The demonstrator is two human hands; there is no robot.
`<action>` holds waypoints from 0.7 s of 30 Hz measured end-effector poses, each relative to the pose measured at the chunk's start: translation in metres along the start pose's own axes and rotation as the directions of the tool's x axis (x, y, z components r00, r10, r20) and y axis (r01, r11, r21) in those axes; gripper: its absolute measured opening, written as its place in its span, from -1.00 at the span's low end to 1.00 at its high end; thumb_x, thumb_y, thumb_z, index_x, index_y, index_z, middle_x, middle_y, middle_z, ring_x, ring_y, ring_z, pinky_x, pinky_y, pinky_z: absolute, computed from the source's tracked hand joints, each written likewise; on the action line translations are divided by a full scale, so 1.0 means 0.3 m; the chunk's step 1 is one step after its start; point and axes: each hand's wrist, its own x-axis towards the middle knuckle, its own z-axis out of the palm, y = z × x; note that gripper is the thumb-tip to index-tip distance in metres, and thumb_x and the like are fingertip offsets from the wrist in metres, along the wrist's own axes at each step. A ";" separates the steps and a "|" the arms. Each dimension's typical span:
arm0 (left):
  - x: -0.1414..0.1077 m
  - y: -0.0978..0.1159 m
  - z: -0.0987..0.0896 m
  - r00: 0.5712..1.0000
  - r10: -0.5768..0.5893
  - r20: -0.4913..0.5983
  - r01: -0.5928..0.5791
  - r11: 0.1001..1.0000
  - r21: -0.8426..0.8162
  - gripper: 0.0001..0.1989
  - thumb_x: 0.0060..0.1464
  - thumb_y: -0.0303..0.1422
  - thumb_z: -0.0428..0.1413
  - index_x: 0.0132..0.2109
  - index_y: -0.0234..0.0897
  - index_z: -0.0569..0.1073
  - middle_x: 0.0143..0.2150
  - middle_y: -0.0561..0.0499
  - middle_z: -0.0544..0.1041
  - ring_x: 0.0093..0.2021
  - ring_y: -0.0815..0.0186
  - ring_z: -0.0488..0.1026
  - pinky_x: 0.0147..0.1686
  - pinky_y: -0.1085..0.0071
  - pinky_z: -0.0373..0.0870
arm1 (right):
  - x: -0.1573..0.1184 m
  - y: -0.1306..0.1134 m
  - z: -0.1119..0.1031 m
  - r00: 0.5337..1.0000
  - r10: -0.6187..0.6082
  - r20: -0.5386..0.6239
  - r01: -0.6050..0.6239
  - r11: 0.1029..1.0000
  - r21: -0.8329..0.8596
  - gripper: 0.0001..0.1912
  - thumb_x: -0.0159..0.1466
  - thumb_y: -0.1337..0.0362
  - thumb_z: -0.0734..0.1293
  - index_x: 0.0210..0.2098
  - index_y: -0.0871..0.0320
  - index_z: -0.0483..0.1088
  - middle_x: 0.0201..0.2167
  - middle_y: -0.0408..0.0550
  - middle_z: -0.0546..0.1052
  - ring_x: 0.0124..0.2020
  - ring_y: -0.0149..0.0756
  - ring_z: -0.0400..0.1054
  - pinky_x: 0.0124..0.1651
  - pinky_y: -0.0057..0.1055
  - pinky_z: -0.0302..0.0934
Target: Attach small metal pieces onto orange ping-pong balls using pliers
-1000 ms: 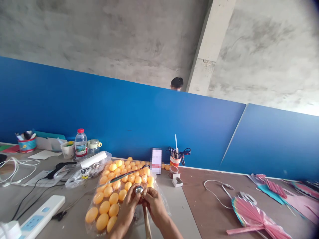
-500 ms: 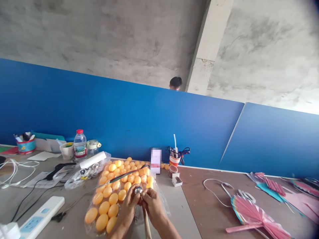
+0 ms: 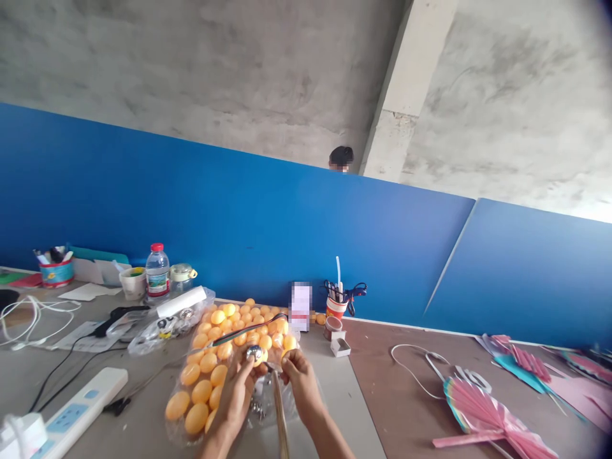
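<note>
My left hand is closed around a shiny silver ball, thumb and fingertips gripping its sides. To its right, my right hand is closed in a pinch; what lies between the fingertips is too small to make out. A long tan strand or stick runs from between the hands down to the bottom edge. Under the hands, a clear plastic bag with small silver pieces lies on the table. Orange balls in a clear bag spread out behind and left of my left hand.
A dark striped cord crosses the orange balls. Behind stand a phone and a pen cup, with a small white box nearby. Left are a power strip and a bottle; right, a pink paper fan.
My hands have drawn apart: the right has moved right, the left slightly left with the silver ball. The small silver pieces beneath show more clearly. The view has shifted slightly.
</note>
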 end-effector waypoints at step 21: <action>0.025 -0.014 -0.053 0.983 0.181 0.007 -0.148 0.778 0.610 -0.65 0.11 0.04 0.04 -0.35 -0.13 0.30 -0.60 0.13 0.36 -0.51 0.26 0.34 -0.38 0.37 0.30 | -0.066 0.104 0.015 0.782 -0.024 0.623 0.623 0.067 -0.780 -0.87 0.22 0.28 0.36 -0.27 0.06 0.57 -0.30 0.01 0.59 -0.08 -0.07 0.33 0.10 -0.13 0.12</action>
